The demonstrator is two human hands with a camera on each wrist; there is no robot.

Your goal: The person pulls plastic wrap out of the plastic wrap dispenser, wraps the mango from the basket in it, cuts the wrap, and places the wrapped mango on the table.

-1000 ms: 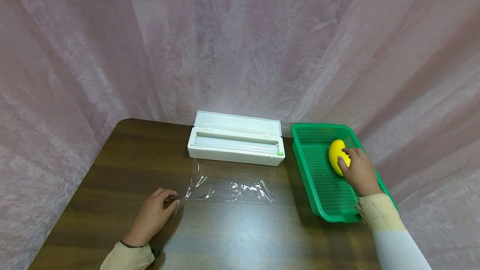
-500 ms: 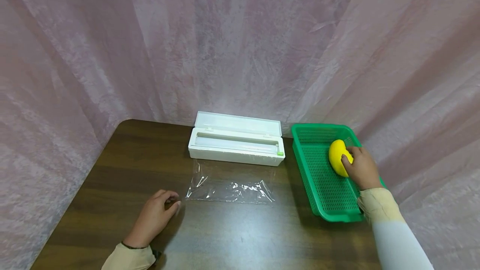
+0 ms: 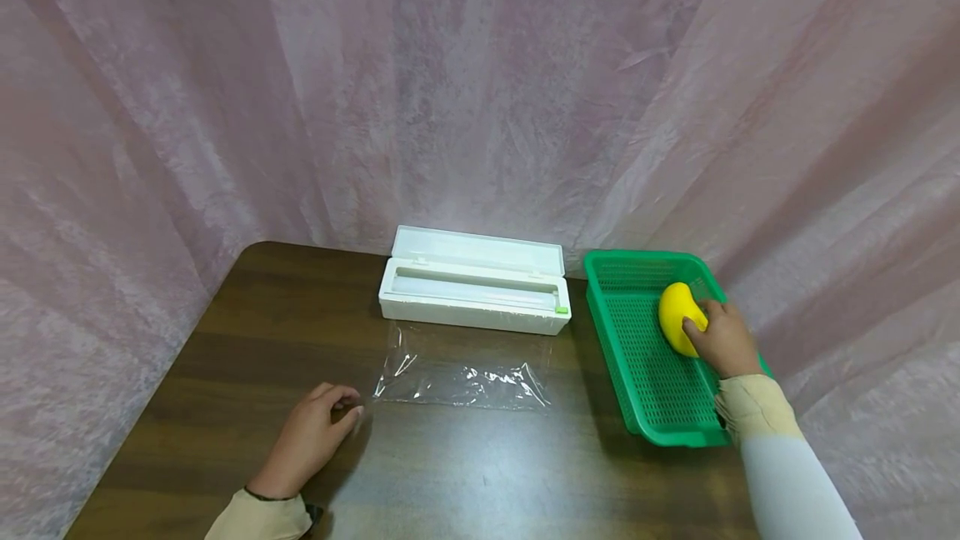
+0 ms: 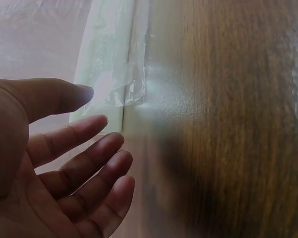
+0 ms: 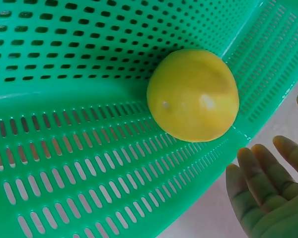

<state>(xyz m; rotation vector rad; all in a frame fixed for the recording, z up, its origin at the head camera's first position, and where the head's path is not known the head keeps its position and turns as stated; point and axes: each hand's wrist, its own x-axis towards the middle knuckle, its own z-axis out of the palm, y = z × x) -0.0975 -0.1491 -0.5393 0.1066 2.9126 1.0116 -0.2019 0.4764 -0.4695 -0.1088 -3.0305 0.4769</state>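
Note:
A yellow mango (image 3: 678, 319) lies in the green basket (image 3: 636, 407) on the right. My right hand (image 3: 723, 344) reaches over the basket's right side and holds the mango's near right end between thumb and fingers in the head view. In the right wrist view, the mango (image 5: 192, 95) sits against the basket wall, and my right hand's fingers (image 5: 263, 183) show at lower right with a gap to it. My left hand (image 3: 307, 436) is held loosely curled at lower left, with nothing in it. Clear plastic film (image 3: 461, 377) lies just right of that hand.
A white cling film dispenser (image 3: 476, 315) stands at the back of the brown table (image 3: 465, 473), its lid (image 3: 480, 248) raised. The film runs out of its front onto the table. A green slider (image 3: 562, 310) sits at its right end. A pink curtain (image 3: 480, 90) hangs behind.
My right hand has come from above the mango to its right side, and its thumb and fingers have closed in on it. My left hand has barely moved.

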